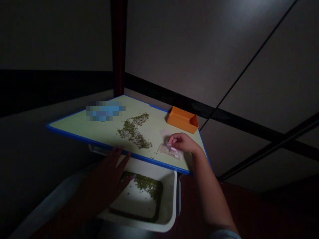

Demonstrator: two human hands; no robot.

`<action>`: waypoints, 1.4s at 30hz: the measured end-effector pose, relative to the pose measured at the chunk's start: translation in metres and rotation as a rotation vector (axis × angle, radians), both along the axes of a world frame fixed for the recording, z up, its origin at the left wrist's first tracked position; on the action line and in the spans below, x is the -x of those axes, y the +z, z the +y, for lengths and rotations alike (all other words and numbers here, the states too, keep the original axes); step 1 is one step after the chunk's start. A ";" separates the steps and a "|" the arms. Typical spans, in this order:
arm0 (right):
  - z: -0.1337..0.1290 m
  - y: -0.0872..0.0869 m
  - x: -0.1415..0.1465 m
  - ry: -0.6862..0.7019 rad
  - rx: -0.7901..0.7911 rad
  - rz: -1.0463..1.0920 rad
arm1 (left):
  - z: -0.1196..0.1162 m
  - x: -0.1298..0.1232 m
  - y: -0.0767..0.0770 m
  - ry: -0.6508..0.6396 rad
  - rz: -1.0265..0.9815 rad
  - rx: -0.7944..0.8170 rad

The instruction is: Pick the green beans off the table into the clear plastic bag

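My right hand [183, 142] is over the right part of the pale tabletop, thumb and fingers pinched together. What they hold, if anything, is too small to make out. Right under it lies a clear plastic bag [178, 155] with pinkish print. Dark and in shadow, my left hand [114, 171] has its fingers spread at the table's blue front edge, the thumb reaching over a white bin [171, 205]. Small green bean-like pieces [134, 130] are strewn across the middle of the table, between the two hands. More green pieces [149, 186] lie inside the bin.
An orange open box [183, 119] stands at the table's back right edge. At the back left is a blurred-out blue item [106, 111]. Grey panelled walls [169, 39] close in behind the table [82, 127]. The bin sits below its front edge.
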State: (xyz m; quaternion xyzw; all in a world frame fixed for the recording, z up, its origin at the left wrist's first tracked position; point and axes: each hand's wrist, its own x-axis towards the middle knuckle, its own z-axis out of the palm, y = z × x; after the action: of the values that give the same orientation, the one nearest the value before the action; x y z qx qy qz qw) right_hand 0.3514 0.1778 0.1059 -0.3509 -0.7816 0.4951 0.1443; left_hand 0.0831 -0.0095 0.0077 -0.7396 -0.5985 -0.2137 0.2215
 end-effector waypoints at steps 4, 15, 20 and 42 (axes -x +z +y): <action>0.001 -0.001 -0.002 -0.060 -0.035 0.008 | 0.001 0.000 -0.003 -0.017 0.016 -0.053; -0.001 -0.002 -0.001 0.004 -0.006 -0.005 | -0.001 -0.001 0.002 -0.041 0.033 -0.090; 0.000 -0.002 -0.002 0.015 0.000 -0.004 | 0.000 0.000 -0.002 -0.022 -0.003 -0.046; -0.001 -0.004 0.002 0.018 0.008 -0.053 | -0.001 0.000 -0.003 -0.024 -0.001 -0.038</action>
State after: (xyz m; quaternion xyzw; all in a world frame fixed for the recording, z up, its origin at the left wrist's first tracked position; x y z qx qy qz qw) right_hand 0.3499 0.1770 0.1021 -0.3572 -0.7864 0.4900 0.1177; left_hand 0.0831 -0.0104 0.0045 -0.7422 -0.5856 -0.2280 0.2328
